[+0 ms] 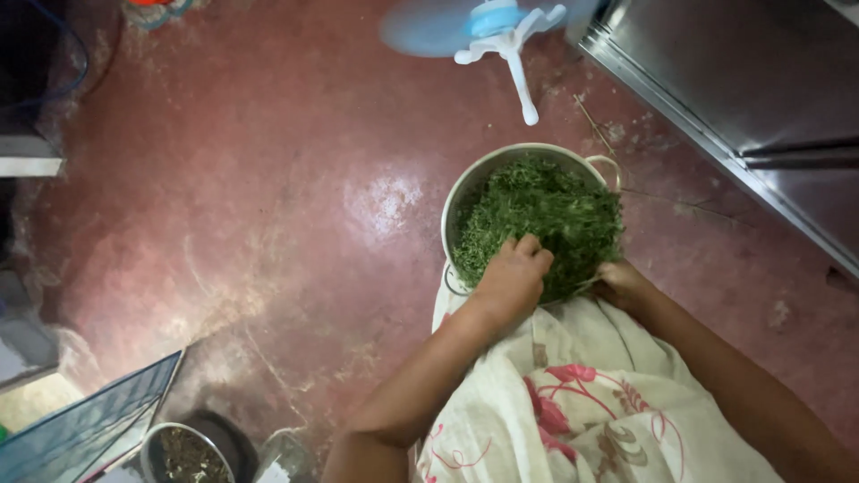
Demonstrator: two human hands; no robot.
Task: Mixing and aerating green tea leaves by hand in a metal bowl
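Floral cloth [591, 402], lap, 6 o'clock. Left hand [512, 277]: fingers curled into chopped greens [546, 215]. Right hand [622, 284]: fingers hidden, grip unclear, at metal pot [465, 192] rim, 5 o'clock. Best worked gently, pot steadied.

Two hands [512, 279], two metal pots [465, 192], one heap of chopped greens [546, 215], one fan [501, 36].

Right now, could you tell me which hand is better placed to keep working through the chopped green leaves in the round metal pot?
Probably the left hand: it rests in the chopped green leaves, while the right hand grips the round metal pot.
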